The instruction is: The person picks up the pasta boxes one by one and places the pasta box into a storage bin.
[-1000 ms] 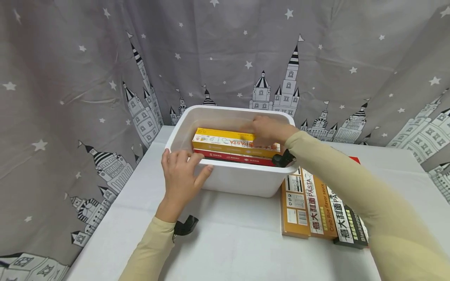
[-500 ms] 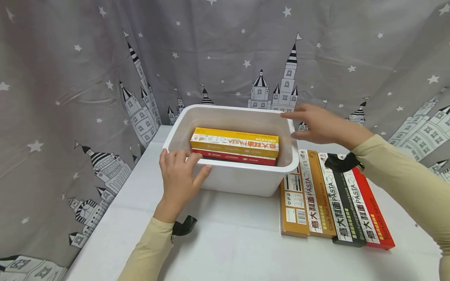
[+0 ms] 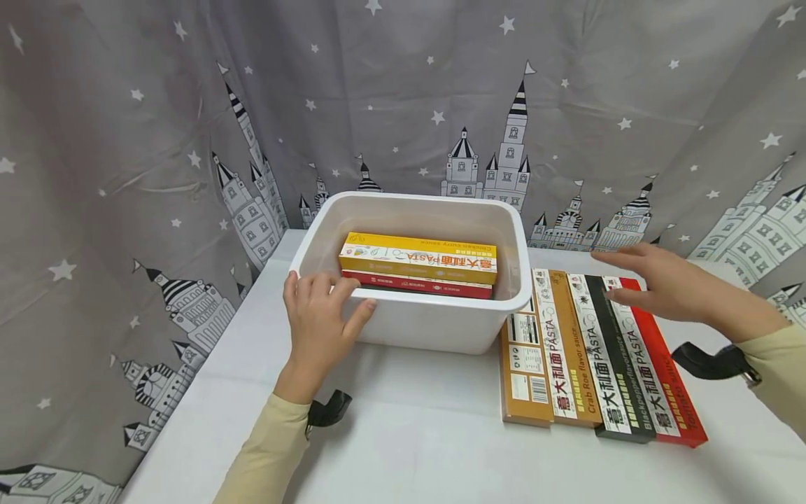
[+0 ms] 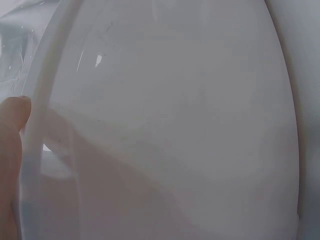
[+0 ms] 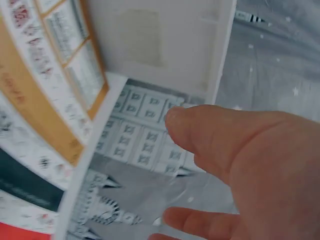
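In the head view, my left hand (image 3: 317, 322) holds the near-left rim of a white plastic bin (image 3: 428, 322), fingers over the edge and thumb outside. Inside the bin, a yellow pasta box (image 3: 418, 255) lies just behind a red box (image 3: 422, 283). My right hand (image 3: 674, 283) hovers with nothing in it, fingers extended, by the far end of the row of pasta boxes. That row has a brown crab roe box (image 3: 576, 350), a black pepper box (image 3: 620, 364) and a red tomato box (image 3: 667, 364). A brown box face with a barcode (image 3: 527, 371) lies at its left.
A white cloth (image 3: 428, 434) covers the table. Behind it hangs a grey curtain (image 3: 390, 91) with printed castles and stars. The row of boxes lies close against the bin's right side.
My right hand has come out of the bin without a box and moved right, past its rim, to beyond the box row. My left hand has stayed on the rim.
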A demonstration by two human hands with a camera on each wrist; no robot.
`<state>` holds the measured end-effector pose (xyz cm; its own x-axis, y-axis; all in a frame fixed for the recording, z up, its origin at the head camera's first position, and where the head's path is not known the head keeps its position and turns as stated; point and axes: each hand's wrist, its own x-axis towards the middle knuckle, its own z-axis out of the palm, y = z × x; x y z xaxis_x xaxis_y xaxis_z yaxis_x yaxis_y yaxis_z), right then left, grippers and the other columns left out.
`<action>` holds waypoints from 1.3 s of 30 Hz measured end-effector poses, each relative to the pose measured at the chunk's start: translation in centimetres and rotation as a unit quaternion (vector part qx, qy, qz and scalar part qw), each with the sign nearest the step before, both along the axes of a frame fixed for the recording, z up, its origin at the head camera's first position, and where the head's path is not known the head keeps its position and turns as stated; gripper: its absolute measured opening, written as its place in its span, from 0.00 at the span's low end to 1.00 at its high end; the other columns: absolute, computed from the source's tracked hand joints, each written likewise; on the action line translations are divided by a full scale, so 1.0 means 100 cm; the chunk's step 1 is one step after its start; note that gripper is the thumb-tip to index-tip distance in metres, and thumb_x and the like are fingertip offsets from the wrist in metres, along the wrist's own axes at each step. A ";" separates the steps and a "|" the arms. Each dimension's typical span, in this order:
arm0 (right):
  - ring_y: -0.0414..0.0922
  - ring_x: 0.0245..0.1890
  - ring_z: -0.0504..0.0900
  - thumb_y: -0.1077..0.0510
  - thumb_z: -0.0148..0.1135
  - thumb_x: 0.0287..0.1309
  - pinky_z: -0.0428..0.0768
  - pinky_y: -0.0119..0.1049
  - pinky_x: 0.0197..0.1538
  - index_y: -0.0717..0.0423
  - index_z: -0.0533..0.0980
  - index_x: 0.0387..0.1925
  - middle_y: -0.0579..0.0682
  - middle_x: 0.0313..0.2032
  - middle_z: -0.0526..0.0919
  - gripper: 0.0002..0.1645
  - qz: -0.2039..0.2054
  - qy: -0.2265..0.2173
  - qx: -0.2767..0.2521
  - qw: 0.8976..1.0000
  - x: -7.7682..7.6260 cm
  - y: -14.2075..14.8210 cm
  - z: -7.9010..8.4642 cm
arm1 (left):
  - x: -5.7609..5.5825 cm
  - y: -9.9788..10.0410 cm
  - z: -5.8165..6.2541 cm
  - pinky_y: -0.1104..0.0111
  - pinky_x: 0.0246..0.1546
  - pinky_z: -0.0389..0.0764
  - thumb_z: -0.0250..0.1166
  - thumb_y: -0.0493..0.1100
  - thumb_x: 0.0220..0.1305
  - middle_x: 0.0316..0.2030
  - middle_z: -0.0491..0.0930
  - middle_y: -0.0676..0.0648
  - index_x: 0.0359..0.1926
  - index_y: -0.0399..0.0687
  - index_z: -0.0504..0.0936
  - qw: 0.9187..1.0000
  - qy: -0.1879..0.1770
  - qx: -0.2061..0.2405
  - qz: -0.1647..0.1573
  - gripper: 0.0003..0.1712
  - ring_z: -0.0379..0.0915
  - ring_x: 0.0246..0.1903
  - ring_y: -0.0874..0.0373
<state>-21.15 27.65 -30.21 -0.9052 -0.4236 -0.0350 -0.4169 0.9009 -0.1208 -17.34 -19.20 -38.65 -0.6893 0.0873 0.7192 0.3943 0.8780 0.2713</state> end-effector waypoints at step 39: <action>0.87 0.56 0.63 0.45 0.47 0.75 0.70 0.82 0.49 0.64 0.49 0.78 0.88 0.65 0.51 0.42 -0.273 0.019 -0.107 0.956 0.108 0.033 -0.166 | -0.003 0.001 -0.003 0.28 0.67 0.51 0.41 0.75 0.72 0.38 0.77 0.36 0.42 0.38 0.83 1.000 0.023 0.007 -0.004 0.46 0.68 0.45 0.35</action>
